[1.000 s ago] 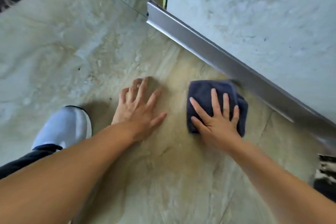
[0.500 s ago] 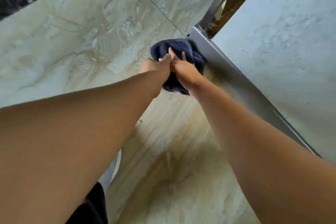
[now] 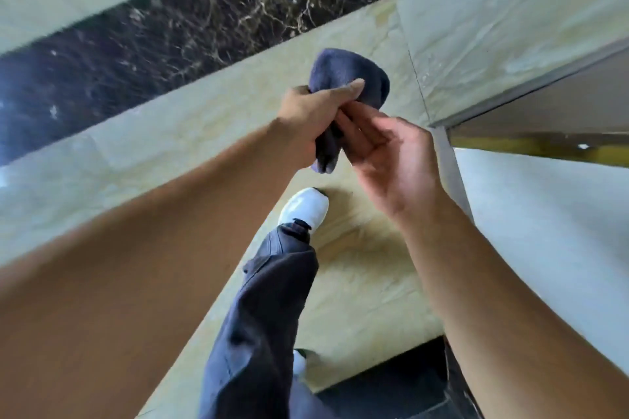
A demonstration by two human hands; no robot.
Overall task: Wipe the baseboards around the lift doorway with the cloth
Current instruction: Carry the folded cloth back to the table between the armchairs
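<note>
A dark blue cloth [image 3: 354, 78] is bunched up in the air above the floor, gripped by my left hand [image 3: 313, 112] with the thumb pressed over it. My right hand [image 3: 391, 160] is beside it, palm up and fingers loosely apart, its fingertips touching the cloth's lower fold. The metal baseboard [image 3: 449, 173] runs down the foot of the pale wall [image 3: 544, 231] at the right. It meets another metal strip [image 3: 531, 85] at the doorway corner.
My leg in dark trousers [image 3: 265, 316] and a white shoe [image 3: 306, 207] stand on the cream marble floor [image 3: 204, 133]. A band of dark veined marble [image 3: 170, 31] crosses the floor beyond. A dark floor area [image 3: 391, 391] lies at the bottom right.
The cloth was lifted off the floor and passed from my right hand into my left. The view swung from a crouch by the baseboard to standing height.
</note>
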